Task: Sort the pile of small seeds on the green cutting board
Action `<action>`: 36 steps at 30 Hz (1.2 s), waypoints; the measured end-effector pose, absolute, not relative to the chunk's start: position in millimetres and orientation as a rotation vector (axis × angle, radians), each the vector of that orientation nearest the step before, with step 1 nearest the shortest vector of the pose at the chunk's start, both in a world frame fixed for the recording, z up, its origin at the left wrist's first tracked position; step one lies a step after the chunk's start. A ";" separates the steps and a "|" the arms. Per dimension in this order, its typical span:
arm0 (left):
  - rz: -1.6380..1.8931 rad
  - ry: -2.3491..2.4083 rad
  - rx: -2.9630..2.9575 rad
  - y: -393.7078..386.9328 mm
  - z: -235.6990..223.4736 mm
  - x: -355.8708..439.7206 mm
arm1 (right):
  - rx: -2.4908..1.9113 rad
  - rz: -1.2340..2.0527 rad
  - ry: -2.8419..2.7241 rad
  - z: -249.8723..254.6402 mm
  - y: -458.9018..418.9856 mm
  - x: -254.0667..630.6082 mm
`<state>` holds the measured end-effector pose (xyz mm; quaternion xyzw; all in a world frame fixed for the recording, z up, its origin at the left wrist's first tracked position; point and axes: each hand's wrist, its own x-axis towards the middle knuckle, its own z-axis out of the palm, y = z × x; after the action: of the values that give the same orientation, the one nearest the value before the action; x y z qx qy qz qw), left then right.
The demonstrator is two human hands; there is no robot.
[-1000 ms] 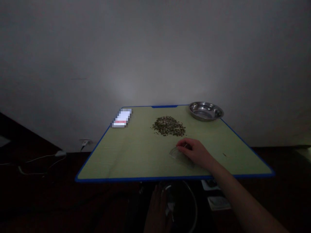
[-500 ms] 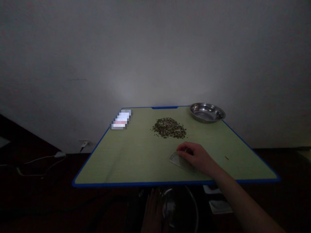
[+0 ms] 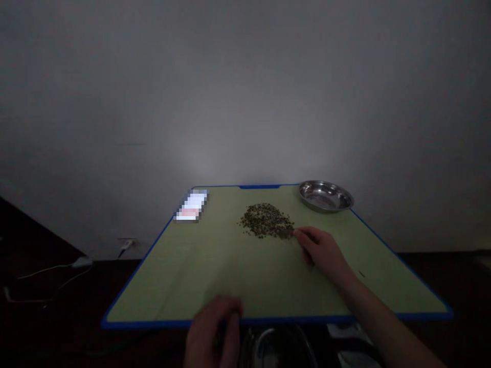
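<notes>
A loose pile of small dark grains [image 3: 264,220], perhaps beans or seeds, lies spread on the pale green tabletop [image 3: 184,276]. My right hand [image 3: 320,250] is at the pile's near right edge. Its thumb and fingers pinch a thin, clear protractor [image 3: 284,233], whose edge meets the grains; most of it is hard to make out. Over the front table edge is my left hand [image 3: 215,327], fingers bent and thumb apart, with nothing seen in it.
A shiny steel bowl [image 3: 325,197] stands at the back right corner. A phone-like blurred bright rectangle [image 3: 192,205] lies at the left edge. A small brown sliver [image 3: 361,274] is on the right. Below the front edge shows a glassy round lid [image 3: 276,347].
My right hand has moved the protractor forward to the grains. My left hand has risen from below the table to its front edge. The view has tilted up slightly.
</notes>
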<state>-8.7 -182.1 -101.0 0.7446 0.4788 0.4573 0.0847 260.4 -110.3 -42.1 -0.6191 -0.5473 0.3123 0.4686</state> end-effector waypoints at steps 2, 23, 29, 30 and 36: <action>1.394 1.386 2.148 -153.7 -67.6 1.4 | -1.500 0.761 -1.332 -36.6 -102.5 264.1; 0.857 1.786 2.196 38.8 -42.6 7.5 | -1.414 0.617 -1.673 -5.7 -4.7 263.0; 1.028 1.719 1.960 48.3 -49.2 -1.4 | -1.457 0.283 -1.927 1.3 33.9 244.8; 1.053 1.719 1.960 48.6 -49.3 -1.6 | -1.451 0.254 -1.977 0.1 38.9 239.0; 1.010 1.725 2.129 47.5 -52.8 -1.7 | -1.412 0.157 -2.225 -15.5 47.8 207.1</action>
<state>-1.7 47.5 -52.8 0.7246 0.5871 0.3437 0.1104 207.1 47.8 -15.5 -0.5181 -0.8165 0.0576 0.2481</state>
